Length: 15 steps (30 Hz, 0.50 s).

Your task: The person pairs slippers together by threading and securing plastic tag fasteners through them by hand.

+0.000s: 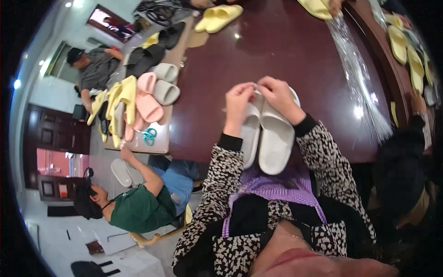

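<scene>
A pair of off-white slide slippers [276,144] lies side by side at the near edge of the dark red table, soles down. Their heel ends point toward me and overhang the edge a little. Over the strap ends, my left hand [240,104] is closed, its thumb and fingers pinched together. My right hand [278,95] is closed in a pinch beside it, almost fingertip to fingertip. Whatever sits between the fingertips is too small to make out. Both hands partly hide the slippers' front ends.
Dark red table [277,51] spreads ahead. Clear plastic bags [357,74] lie to the right. Yellow slippers [220,17] rest at the far side. On a left side table are pink slippers [148,107], grey slippers [166,90] and teal scissors [149,136]. A person in green [138,205] works at left.
</scene>
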{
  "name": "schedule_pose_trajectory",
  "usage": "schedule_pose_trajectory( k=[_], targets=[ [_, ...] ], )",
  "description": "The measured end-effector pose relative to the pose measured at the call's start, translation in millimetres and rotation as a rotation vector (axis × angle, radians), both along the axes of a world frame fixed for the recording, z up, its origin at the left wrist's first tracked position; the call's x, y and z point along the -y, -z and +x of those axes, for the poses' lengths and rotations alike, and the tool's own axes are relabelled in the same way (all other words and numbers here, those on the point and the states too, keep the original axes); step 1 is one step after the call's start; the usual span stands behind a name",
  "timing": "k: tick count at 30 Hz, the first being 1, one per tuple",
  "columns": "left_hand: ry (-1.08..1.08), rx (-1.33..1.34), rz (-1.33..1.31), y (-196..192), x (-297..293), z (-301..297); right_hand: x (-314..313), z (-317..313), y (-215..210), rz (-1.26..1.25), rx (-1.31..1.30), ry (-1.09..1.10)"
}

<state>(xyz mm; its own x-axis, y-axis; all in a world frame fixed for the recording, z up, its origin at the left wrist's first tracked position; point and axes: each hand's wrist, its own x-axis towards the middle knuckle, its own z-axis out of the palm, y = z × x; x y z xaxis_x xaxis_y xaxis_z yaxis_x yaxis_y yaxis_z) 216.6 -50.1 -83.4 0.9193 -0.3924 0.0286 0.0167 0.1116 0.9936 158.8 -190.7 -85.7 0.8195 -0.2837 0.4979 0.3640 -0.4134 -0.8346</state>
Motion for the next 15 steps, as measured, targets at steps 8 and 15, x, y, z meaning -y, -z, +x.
schedule_pose_trajectory(
  k=[8,15],
  targets=[
    [-0.018,-0.062,-0.147,15,1,2,-2,-1,7,0.055,-0.047,0.008],
    [-0.078,-0.016,-0.12,14,3,-4,-2,-6,6,-0.078,0.027,0.022]
  ],
)
